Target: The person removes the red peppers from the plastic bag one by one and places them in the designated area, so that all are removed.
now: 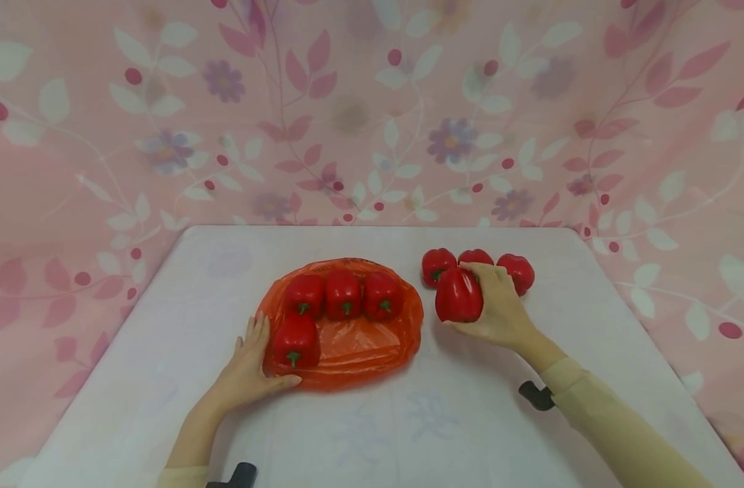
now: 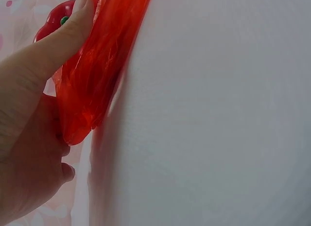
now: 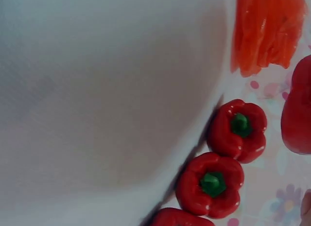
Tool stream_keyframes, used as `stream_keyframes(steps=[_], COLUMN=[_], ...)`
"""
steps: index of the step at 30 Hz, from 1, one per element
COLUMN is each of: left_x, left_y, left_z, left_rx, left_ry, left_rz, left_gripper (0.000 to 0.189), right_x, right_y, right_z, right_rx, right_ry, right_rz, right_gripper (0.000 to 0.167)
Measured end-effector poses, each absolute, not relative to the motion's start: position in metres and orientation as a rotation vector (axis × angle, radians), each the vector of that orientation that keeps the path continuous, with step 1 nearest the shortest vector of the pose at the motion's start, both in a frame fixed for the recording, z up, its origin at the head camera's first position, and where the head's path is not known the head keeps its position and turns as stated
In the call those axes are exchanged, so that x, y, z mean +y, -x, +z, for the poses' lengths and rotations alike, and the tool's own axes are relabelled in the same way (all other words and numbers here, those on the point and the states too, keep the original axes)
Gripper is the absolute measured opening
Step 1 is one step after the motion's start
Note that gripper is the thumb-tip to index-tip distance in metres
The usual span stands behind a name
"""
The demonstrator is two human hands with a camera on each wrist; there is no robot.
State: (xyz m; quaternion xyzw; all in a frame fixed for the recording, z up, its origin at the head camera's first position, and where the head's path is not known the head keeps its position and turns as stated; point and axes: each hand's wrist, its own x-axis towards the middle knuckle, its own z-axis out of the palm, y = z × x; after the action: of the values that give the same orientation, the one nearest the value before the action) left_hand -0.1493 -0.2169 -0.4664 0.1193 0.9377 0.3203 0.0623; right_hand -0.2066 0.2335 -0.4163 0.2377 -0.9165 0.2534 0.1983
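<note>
My right hand (image 1: 497, 308) grips a red bell pepper (image 1: 459, 295) and holds it above the table; the same held bell pepper (image 3: 299, 109) shows at the right edge of the right wrist view. Just behind it, three more red peppers (image 1: 517, 273) sit in a row. An orange plastic bag (image 1: 366, 346) lies spread with its rim turned out, and several red peppers (image 1: 296, 339) with green stems rest inside, three along the back and one at front left. My left hand (image 1: 250, 366) rests against the bag's left rim, fingers spread and thumb extended along the front edge.
Everything stands on a white-covered table (image 1: 396, 434) with rounded far corners. A pink floral cloth (image 1: 372, 122) hangs behind and along both sides. Dark wrist-camera parts (image 1: 536, 395) stick out near both forearms.
</note>
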Motion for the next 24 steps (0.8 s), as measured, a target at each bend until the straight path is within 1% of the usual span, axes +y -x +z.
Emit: stream_keyframes(steps=[5,9,17,24], left_x=[-0.217,-0.217,-0.217,-0.217], left_y=[0.149,0.148,0.147,0.147], left_z=[-0.467,-0.467,-0.466,-0.465], left_rx=[2.837,2.84,2.833,2.837], left_ry=[-0.369,-0.371,-0.364,-0.355], left_rz=[0.968,0.968,0.983,0.971], left_gripper=[0.126,0.126,0.126,0.126], right_x=[0.231,0.228,0.222,0.223], right_y=[0.207,0.208,0.212,0.216], right_z=[-0.426,-0.431,-0.436,-0.441], right_rx=[-2.725,-2.822,-2.963,-2.957], right_ry=[-0.582,-0.563,-0.514,-0.562], right_rz=[0.731,0.688,0.639,0.563], right_gripper=[0.091,0.088,0.09,0.092])
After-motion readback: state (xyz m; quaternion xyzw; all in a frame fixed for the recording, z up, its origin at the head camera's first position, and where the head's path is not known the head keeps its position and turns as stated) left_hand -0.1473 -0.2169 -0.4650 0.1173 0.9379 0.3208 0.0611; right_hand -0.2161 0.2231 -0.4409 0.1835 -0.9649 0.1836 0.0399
